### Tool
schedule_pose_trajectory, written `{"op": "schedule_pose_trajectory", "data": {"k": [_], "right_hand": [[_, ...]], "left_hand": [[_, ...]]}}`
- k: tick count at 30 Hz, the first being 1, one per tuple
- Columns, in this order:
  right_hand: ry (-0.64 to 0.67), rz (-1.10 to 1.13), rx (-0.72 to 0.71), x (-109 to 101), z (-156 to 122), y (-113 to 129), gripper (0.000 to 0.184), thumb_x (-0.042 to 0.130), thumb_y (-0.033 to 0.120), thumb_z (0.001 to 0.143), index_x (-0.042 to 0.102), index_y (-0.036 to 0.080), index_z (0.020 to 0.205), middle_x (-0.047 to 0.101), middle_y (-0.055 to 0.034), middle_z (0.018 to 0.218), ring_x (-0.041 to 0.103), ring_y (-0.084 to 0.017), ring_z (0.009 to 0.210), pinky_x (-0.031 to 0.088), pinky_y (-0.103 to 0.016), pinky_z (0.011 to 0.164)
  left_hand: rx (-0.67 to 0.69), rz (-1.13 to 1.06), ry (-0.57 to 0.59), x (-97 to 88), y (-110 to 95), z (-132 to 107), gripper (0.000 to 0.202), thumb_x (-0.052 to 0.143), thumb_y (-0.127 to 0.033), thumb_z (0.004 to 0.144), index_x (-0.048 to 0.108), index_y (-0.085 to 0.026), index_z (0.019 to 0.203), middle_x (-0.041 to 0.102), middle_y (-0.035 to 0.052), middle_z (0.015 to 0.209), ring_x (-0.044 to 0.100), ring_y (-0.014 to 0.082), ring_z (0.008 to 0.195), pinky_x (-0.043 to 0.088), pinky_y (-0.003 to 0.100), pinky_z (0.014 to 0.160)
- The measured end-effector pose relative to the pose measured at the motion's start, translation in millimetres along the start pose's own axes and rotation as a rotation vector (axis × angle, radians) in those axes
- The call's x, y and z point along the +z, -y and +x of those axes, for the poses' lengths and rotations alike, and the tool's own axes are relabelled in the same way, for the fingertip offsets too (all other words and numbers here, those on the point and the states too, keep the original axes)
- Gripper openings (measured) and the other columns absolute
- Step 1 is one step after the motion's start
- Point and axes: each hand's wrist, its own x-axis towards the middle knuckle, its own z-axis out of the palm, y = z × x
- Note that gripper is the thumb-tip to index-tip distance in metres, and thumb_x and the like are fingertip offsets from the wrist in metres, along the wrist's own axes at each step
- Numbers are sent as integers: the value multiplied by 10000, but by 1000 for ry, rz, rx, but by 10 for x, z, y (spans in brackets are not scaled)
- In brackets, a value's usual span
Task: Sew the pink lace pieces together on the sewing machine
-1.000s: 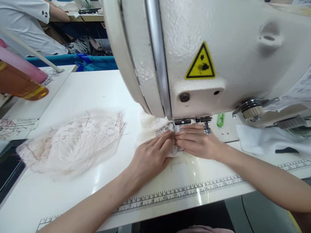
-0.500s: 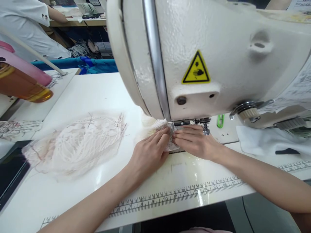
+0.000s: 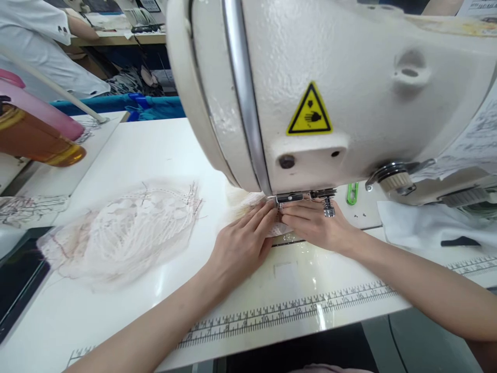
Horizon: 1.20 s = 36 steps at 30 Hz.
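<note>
A sewing machine (image 3: 361, 88) fills the upper right, its head hanging over my fingertips. Beneath its needle area lies a piece of pale lace fabric (image 3: 280, 228), with part of it spreading out behind my left fingers. My left hand (image 3: 244, 237) presses the lace from the left, fingers close together and thumb tucked low. From the right, my right hand (image 3: 316, 224) holds the same piece, its fingertips almost meeting the left ones. The needle and presser foot are mostly hidden. Another sheer lace piece (image 3: 135, 233) with loose threads lies flat to the left.
A printed ruler (image 3: 279, 314) runs along the front edge of the white table (image 3: 155, 145). At left are a bottle of amber liquid (image 3: 39, 137), a pink bottle (image 3: 50, 111) and a dark tray-like object (image 3: 19, 274). White cloth (image 3: 419, 223) and a green clip (image 3: 352, 193) lie right. A co-worker stands behind.
The lace under my hands has shifted slightly away toward the needle, with less of its near edge showing. My right hand has moved slightly up and right. The view has tilted slightly.
</note>
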Motion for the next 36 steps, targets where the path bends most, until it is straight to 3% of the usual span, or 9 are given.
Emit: {"op": "schedule_pose_trajectory", "data": {"k": [5, 13, 24, 31, 36], "right_hand": [[-18, -31, 5, -54, 10, -10, 197, 462, 102, 880, 635, 195, 877, 707, 24, 948, 612, -112, 758, 306, -305, 589], [44, -24, 87, 0, 14, -35, 300, 381, 64, 860, 633, 226, 858, 703, 36, 858, 570, -123, 707, 303, -310, 602], [57, 42, 197, -3, 46, -78, 257, 413, 117, 852, 638, 240, 874, 674, 17, 800, 582, -153, 754, 352, -308, 635], [84, -50, 100, 53, 1, -96, 237, 464, 126, 863, 629, 226, 1001, 692, 6, 869, 594, -141, 731, 363, -312, 631], [129, 27, 88, 54, -12, -56, 322, 454, 51, 860, 626, 247, 1051, 674, -4, 1055, 598, -133, 815, 413, -301, 686]], "left_hand": [[61, 15, -42, 24, 2, -3, 351, 447, -194, 916, 600, -97, 1216, 617, 85, 1257, 579, 258, 1172, 551, 386, 933], [65, 10, -44, 26, 0, 10, 352, 443, -196, 924, 604, -94, 1220, 603, 91, 1274, 552, 271, 1204, 529, 406, 968], [37, -19, 4, 65, 45, 33, 365, 438, -222, 939, 569, -99, 1257, 580, 121, 1298, 545, 283, 1211, 528, 439, 966], [184, -44, -43, 25, 50, 47, 214, 450, -120, 932, 637, -91, 1033, 646, 113, 1211, 600, 221, 1145, 535, 357, 961], [119, -31, -66, 4, 66, 29, 192, 440, -109, 925, 631, -113, 925, 683, 99, 1144, 639, 204, 1084, 567, 329, 899]]}}
